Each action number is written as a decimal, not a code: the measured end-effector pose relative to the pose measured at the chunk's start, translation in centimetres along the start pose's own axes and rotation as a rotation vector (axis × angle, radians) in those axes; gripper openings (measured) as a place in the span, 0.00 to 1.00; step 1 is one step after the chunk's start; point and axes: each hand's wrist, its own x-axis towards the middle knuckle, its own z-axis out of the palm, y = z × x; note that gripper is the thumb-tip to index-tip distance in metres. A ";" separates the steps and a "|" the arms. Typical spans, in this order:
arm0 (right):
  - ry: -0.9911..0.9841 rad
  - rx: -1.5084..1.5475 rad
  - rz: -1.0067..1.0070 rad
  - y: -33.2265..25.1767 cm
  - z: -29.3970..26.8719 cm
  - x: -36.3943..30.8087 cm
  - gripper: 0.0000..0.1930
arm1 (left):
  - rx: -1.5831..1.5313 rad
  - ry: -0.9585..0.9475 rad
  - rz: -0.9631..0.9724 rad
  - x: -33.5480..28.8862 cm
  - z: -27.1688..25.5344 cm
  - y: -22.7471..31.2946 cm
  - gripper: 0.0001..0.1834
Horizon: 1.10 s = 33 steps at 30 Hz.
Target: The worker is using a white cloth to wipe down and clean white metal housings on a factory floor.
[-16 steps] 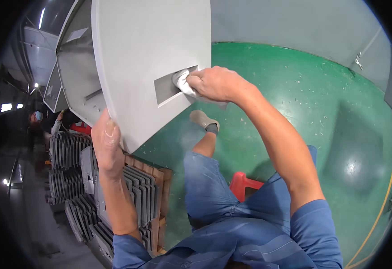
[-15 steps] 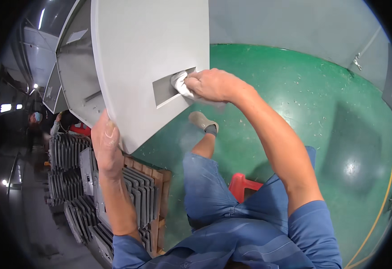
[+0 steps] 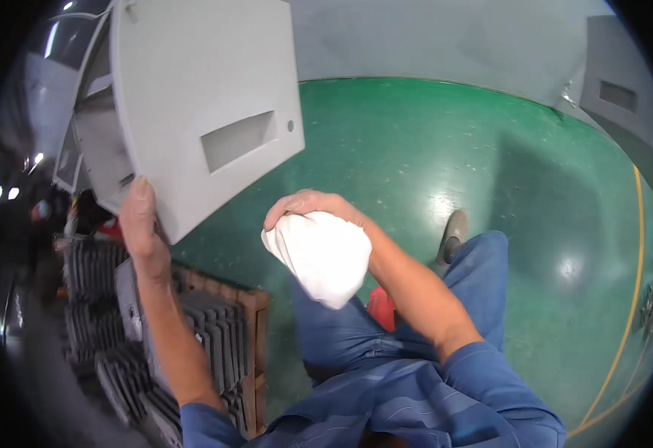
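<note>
A light grey sheet-metal panel with a rectangular recess and a small round hole stands at upper left. My left hand grips its lower left edge, thumb on the edge and the other fingers hidden behind. Below and to the right of the panel, apart from it, my right hand holds a bunched white cloth above my lap. Its fingers curl over the top of the cloth.
At lower left, dark grey ribbed parts sit stacked by a wooden pallet. A red stool shows between my legs. Another grey recessed panel stands at far right. A yellow line crosses the green floor.
My right hand has drawn the cloth out of the recess and toward me. The panel, with my left hand on it, appears further left as the view shifts. My leg has swung right.
</note>
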 end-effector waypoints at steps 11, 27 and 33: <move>0.609 0.563 -0.298 6.3 0.3 -19.8 0.25 | 0.561 0.024 0.045 9.7 -0.9 -6.3 0.29; 0.808 0.306 -0.226 4.8 5.7 -22.0 0.17 | -0.273 -0.910 -0.232 -16.8 22.2 -1.3 0.38; 0.730 0.270 -0.269 6.9 7.7 -23.9 0.21 | -0.539 -0.901 -0.548 -17.4 24.2 0.6 0.19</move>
